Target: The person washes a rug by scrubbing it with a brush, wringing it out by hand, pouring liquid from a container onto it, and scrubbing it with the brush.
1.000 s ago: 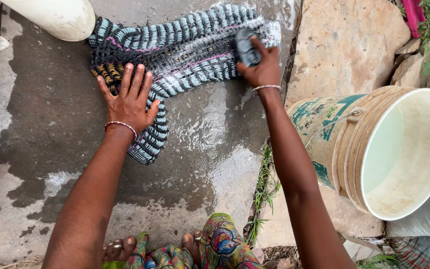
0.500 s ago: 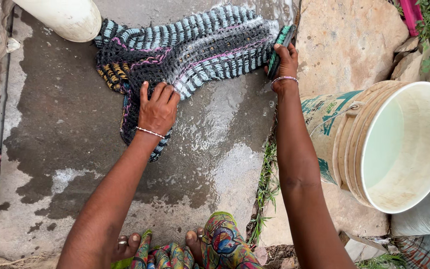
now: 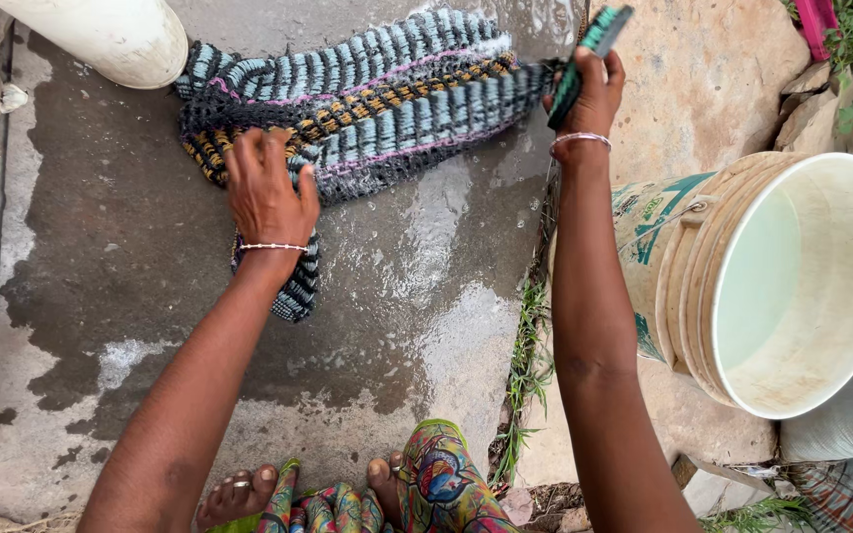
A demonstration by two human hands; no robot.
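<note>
Cloth [image 3: 377, 99], striped and knitted, lies wet across the upper middle of the frame on a damp stone slab [image 3: 426, 296]. The left hand [image 3: 267, 192] presses on its lower left part, fingers [image 3: 249, 148] curled into the fabric. The right hand [image 3: 589, 94], upper right of centre, has its fingers closed around a green brush [image 3: 589, 49] at the cloth's right end. A white bucket [image 3: 772, 286] at right holds water. A white pipe [image 3: 111, 35] shows at upper left.
</note>
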